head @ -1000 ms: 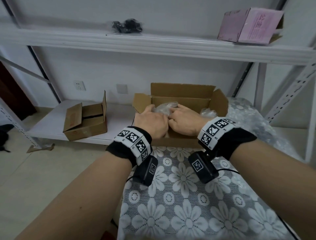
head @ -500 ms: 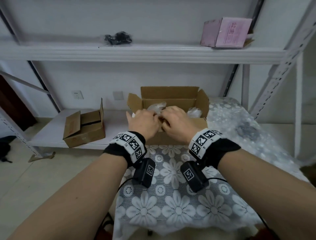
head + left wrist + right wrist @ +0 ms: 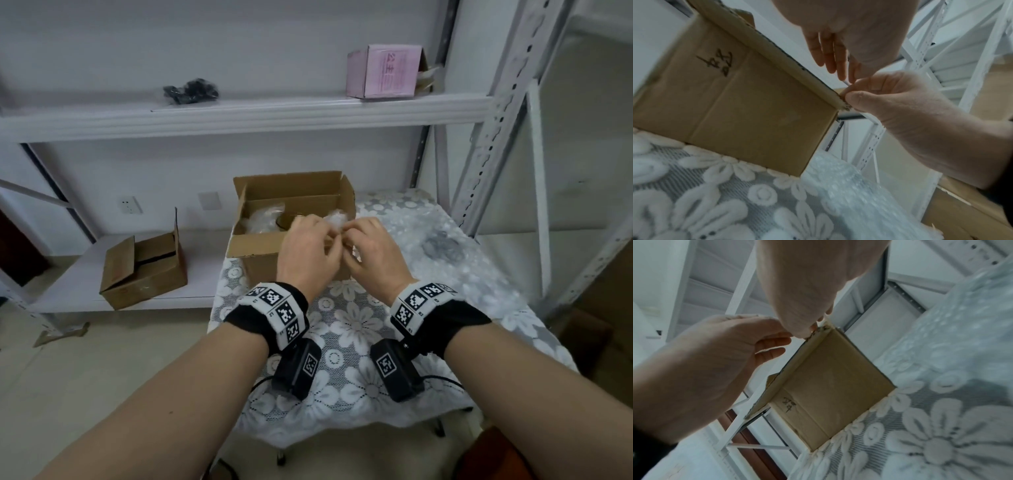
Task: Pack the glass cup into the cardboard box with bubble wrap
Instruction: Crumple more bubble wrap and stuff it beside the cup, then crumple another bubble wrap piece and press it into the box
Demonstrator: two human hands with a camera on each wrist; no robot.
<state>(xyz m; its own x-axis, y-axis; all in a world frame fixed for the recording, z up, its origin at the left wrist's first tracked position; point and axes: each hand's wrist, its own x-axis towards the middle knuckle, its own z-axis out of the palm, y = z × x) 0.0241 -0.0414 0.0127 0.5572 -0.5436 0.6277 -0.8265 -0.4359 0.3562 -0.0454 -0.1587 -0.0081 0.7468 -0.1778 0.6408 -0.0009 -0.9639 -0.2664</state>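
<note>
Both hands (image 3: 337, 251) over cardboard box (image 3: 748, 104)

Head cam high; 2 wrist cams low, sharing box (image 3: 748, 104).

Matt cardboard box (image 3: 294, 263), lace tablecloth (image 3: 349, 329)

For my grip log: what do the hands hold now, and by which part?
The right hand pinches a whitish edge, probably bubble wrap, at the near right corner of the cardboard box. The left hand appears to hold nothing.
</note>
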